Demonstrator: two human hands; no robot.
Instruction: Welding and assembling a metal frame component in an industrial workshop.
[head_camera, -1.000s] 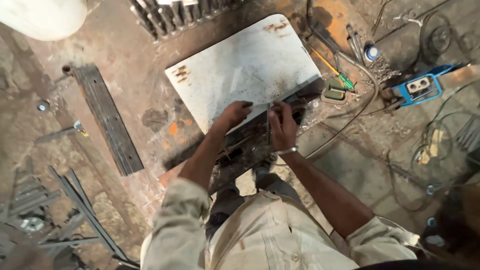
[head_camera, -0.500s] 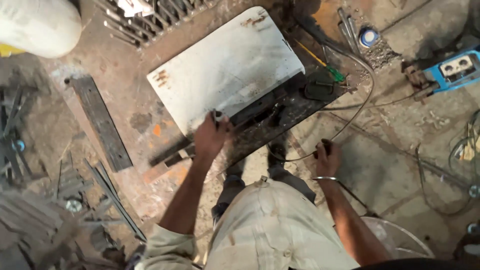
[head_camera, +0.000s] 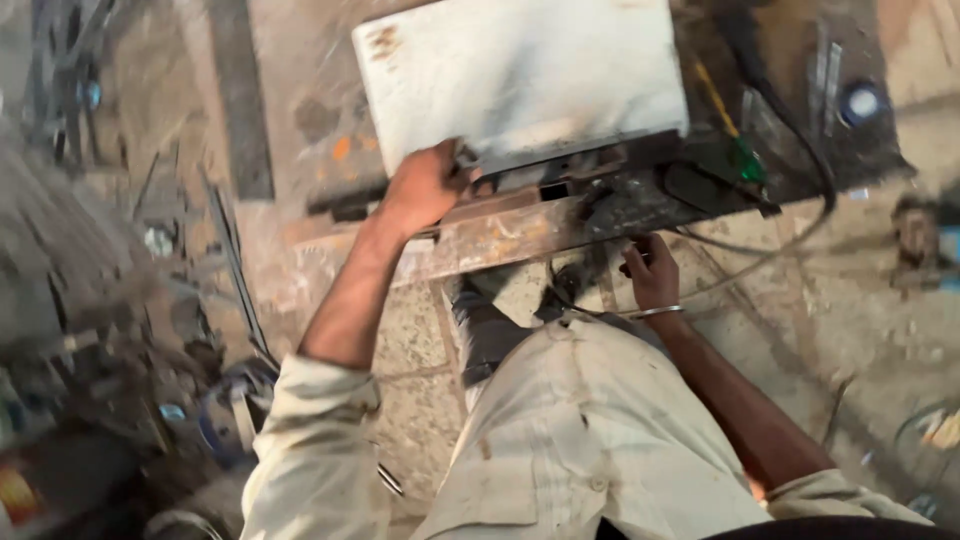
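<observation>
Gripping the near corner of a pale metal sheet (head_camera: 525, 75) with the left hand (head_camera: 420, 188) — the right hand (head_camera: 652, 272) hangs lower, off the work.

The sheet lies flat on a rusty steel beam (head_camera: 520, 235) and some dark bars, its long side running left to right and tilted slightly. It spreads up and to the right from the left hand, which is curled over its lower-left corner, fingers closed on the edge; motion blur hides how firmly, so that much is a guess. The right hand sits below the beam, near a thin cable (head_camera: 790, 235), fingers loosely bent and seemingly empty — I cannot tell whether it touches anything. A green-handled screwdriver (head_camera: 735, 140) lies just beside the sheet's right edge. The left hand is clearly the nearer one.
</observation>
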